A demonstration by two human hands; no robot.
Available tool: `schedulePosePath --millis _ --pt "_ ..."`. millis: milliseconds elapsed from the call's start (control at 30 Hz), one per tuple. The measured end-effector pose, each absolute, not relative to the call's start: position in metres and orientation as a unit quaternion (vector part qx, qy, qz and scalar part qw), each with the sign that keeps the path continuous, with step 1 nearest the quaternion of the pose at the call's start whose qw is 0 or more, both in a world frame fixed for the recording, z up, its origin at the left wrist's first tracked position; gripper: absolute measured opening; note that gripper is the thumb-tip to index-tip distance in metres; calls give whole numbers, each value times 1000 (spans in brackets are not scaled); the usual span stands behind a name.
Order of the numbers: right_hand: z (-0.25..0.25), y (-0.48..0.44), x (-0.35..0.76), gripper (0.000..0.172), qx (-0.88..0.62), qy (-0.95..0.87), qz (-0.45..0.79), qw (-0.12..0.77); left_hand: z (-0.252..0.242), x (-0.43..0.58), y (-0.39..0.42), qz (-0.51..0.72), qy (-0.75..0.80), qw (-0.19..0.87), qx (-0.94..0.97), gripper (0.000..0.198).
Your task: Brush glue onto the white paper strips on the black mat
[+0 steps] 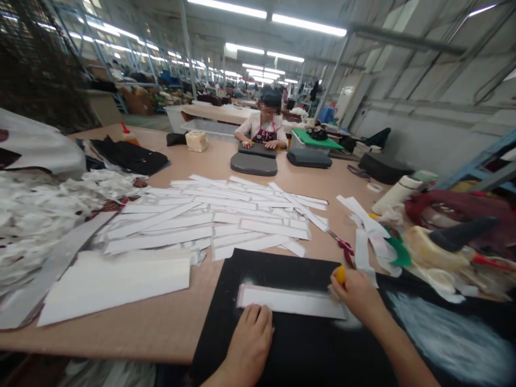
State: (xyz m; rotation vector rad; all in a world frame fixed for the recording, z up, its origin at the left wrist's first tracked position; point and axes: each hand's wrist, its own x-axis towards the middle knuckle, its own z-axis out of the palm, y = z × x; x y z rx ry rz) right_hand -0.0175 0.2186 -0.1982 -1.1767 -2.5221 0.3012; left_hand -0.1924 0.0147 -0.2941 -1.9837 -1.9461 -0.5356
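A long white strip (290, 301) with a thin pinkish outline lies on a black sheet (314, 344) in front of me. My left hand (253, 333) rests near its left end, fingertips on the lower edge and fingers stretched out. Above the strip's right end, my right hand (357, 293) is closed around a small tool with a yellow handle (341, 274); its working end is blurred and its kind is unclear. Whitish smears show on the black sheet around the strip's ends. Just beyond the right hand are scissors (344, 247) with dark red handles.
Many similar white strips (226, 215) lie spread behind the black sheet. A white panel (116, 282) and heaped white scraps (48, 220) are at left. Rolls, cloth and a pale block with a dark nozzle-like piece (435, 247) crowd the right. A co-worker (264, 126) handles grey pads opposite.
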Motion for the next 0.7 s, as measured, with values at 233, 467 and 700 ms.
schedulePosePath --millis 233,467,700 --pt "-175 159 -118 16 -109 -934 295 167 -310 -179 19 -176 -684 133 -695 34" --pt "-170 157 -180 5 -26 -984 173 41 -299 -182 20 -138 -684 100 -709 27" --pt "-176 149 -182 6 -58 -986 141 62 -294 -184 20 -136 -678 66 -720 27"
